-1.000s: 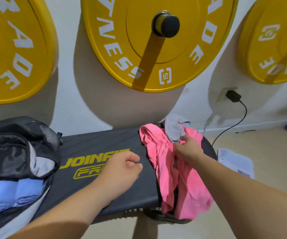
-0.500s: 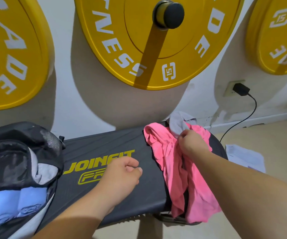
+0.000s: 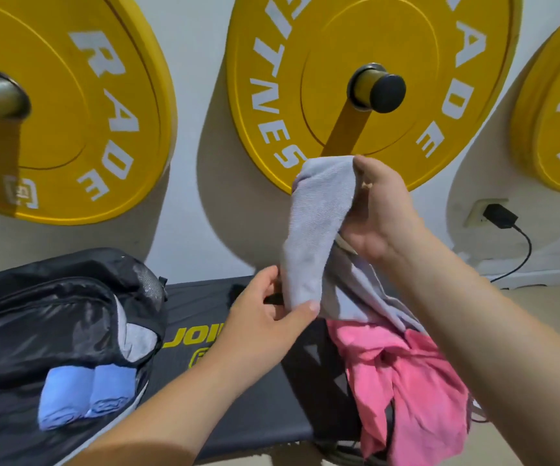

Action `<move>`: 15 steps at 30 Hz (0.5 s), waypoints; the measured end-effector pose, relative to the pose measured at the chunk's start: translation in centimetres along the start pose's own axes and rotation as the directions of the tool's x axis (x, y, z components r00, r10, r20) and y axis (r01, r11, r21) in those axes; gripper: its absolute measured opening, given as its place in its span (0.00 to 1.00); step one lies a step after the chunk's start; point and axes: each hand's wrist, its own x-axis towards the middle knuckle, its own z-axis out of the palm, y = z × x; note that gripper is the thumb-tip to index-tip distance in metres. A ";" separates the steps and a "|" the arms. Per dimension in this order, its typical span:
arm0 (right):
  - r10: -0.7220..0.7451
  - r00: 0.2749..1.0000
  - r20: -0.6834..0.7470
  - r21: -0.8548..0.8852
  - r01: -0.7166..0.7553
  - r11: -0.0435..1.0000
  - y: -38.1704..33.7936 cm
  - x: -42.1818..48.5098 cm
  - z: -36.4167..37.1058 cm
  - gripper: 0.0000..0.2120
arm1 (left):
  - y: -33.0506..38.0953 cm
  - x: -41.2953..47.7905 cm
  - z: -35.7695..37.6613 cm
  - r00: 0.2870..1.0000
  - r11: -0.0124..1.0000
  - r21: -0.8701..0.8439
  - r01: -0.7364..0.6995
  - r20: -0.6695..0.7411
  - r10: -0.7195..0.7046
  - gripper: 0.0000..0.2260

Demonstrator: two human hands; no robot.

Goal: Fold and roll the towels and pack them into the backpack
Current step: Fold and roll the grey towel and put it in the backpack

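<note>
Two blue rolls [image 3: 83,395] lie in the backpack [image 3: 36,317]; our left hand [image 3: 262,324] and right hand [image 3: 379,213] pinch the grey towel [image 3: 315,230]; the pink towel [image 3: 413,375] waits unfolded.

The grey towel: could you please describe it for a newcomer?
Find the black bench under the yellow plates. Above its right end, the right hand and left hand hold the grey towel. It hangs aloft, unlike the pink towel heaped below and the blue rolls in the backpack.
</note>
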 end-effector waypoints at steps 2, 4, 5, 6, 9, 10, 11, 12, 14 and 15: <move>-0.025 0.987 0.156 -0.061 0.035 0.997 -0.9 -1.7 2.0 0.15 | 0.8 0.0 -0.9 0.995 0.996 0.028 -0.080 -0.056 0.082 0.09; -0.075 0.966 0.248 -0.137 0.111 0.984 -0.9 -2.6 3.4 0.14 | 1.6 0.1 -1.9 0.974 0.990 0.051 -0.129 -0.183 0.136 0.06; -0.097 0.961 0.259 -0.198 0.151 0.969 -0.5 -2.4 3.7 0.14 | 1.9 0.1 -2.4 0.959 0.990 0.058 -0.130 -0.247 0.140 0.09; -0.104 0.959 0.263 -0.263 0.175 0.949 0.0 -2.2 3.9 0.12 | 2.2 0.1 -3.0 0.949 0.990 0.058 -0.125 -0.285 0.137 0.11; -0.083 0.972 0.218 -0.456 0.176 0.872 2.6 -1.4 3.1 0.09 | 2.5 -0.2 -4.4 0.942 0.997 -0.009 -0.073 -0.328 0.066 0.08; -0.063 0.981 0.183 -0.541 0.153 0.827 3.8 -0.9 2.3 0.09 | 2.3 -0.2 -4.8 0.940 0.997 -0.034 -0.067 -0.338 0.052 0.07; -0.029 0.991 0.134 -0.649 0.109 0.753 5.1 -0.3 0.9 0.10 | 1.9 -0.1 -5.2 0.935 0.996 -0.063 -0.062 -0.352 0.036 0.07; 0.020 0.996 0.082 -0.752 0.049 0.658 6.3 0.1 -0.6 0.11 | 1.5 0.2 -5.5 0.929 0.994 -0.091 -0.061 -0.369 0.023 0.08; 0.196 0.980 -0.020 -0.886 -0.108 0.451 8.6 0.9 -3.4 0.16 | 1.4 0.7 -6.3 0.906 0.983 -0.171 -0.062 -0.424 -0.016 0.07; 0.305 0.950 -0.067 -0.939 -0.164 0.302 9.4 0.9 -4.4 0.19 | 1.5 1.0 -6.7 0.890 0.970 -0.232 -0.072 -0.455 -0.043 0.07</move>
